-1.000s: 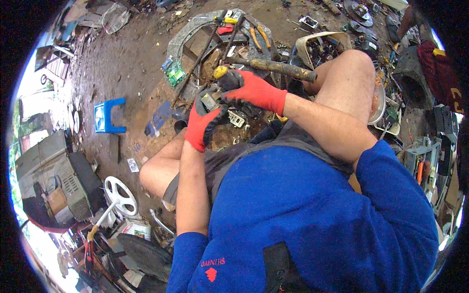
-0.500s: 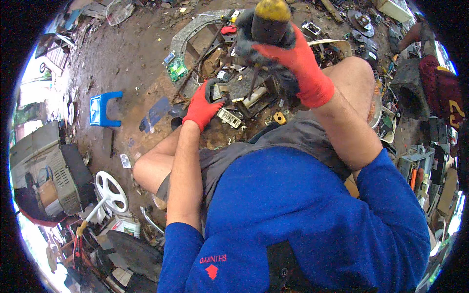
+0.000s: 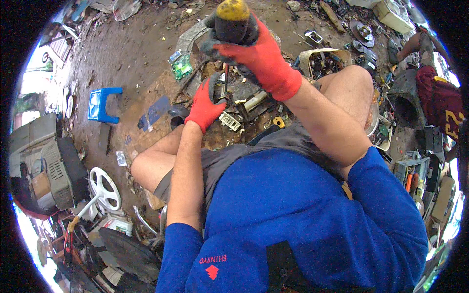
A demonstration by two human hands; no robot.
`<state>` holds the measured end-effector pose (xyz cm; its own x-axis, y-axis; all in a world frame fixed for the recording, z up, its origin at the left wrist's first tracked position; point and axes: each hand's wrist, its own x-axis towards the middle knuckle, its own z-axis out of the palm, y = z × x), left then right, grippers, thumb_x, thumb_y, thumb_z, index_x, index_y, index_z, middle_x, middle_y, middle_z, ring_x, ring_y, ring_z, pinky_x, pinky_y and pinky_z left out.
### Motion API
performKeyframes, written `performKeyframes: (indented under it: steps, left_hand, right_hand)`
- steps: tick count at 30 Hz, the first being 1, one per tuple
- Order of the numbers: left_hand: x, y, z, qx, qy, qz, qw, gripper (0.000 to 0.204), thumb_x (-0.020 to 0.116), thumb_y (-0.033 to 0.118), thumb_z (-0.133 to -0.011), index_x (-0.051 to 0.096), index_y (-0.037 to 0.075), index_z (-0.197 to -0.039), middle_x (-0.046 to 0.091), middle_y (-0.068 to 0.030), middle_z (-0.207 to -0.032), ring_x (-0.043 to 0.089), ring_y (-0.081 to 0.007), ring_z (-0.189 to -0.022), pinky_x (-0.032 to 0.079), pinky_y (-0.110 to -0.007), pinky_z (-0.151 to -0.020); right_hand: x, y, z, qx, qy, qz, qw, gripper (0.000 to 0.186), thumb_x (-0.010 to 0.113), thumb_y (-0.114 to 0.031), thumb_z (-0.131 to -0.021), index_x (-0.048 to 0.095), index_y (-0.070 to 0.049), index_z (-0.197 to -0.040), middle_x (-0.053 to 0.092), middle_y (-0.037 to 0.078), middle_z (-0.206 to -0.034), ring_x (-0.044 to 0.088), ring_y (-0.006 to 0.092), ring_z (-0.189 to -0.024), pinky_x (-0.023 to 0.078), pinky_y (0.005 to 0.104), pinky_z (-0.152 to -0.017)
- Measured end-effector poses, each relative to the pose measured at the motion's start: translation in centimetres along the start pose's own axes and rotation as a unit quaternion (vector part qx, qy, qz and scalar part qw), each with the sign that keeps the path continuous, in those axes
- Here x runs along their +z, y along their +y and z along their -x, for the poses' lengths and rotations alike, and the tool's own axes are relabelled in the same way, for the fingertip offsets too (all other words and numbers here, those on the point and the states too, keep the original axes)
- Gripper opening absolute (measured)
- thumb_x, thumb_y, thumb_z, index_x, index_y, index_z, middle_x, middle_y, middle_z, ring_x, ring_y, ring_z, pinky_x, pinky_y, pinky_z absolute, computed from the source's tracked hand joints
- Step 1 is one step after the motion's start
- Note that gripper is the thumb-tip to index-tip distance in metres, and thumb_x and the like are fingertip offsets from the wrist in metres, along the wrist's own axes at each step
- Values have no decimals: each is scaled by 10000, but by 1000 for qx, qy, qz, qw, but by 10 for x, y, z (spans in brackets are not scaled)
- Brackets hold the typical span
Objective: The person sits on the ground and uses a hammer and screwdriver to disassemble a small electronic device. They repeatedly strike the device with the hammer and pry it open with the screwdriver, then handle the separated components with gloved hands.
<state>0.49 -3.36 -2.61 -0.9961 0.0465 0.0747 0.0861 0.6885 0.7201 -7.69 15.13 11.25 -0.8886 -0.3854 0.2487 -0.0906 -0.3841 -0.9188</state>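
Over the littered ground, my right hand is wrapped tightly around a screwdriver, its yellow-capped black handle upward and its thin shaft pointing down beside my left hand. My left fingers curl near that shaft; whether they pinch anything, I can't tell. A beige slotted piece lies just beside them, and a green circuit board sits farther off.

The screwdriver should feel stiff and fairly light, with most of its weight in the thick handle. Its worn surface might slip if greasy, so the full handle is the place to hold, not the slender shaft.

I can make out no writing on it. My blue shirt carries red lettering above a small emblem, and a maroon garment at the far right bears yellow figures.
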Motion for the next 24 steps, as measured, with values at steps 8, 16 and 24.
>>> performKeyframes:
  steps: [8,16,24]
  left_hand:
    - [11,9,3,-60,-1,197,979,653,612,74,-703,412,6,-1320,505,-180,-1279,475,-269,-1220,342,-359,-1051]
    - [30,-4,4,-12,49,103,993,643,606,69,-699,424,5,-1313,485,-200,-1289,432,-322,-1255,279,-383,-1098]
    - [36,-5,4,12,71,84,994,626,615,102,-705,431,6,-1296,478,-210,-1290,414,-357,-1255,278,-402,-1094]
  right_hand:
    - [9,10,-2,-33,-63,-16,997,657,797,-61,-690,475,-64,-1262,624,13,-1122,587,107,-1013,463,288,-925]
    - [6,14,-1,-9,-75,-43,996,682,798,-57,-684,468,-78,-1280,623,14,-1124,584,111,-1024,467,291,-919]
    - [4,8,2,7,-42,-11,999,736,800,-34,-674,438,-74,-1313,616,25,-1140,590,118,-1027,478,294,-918]
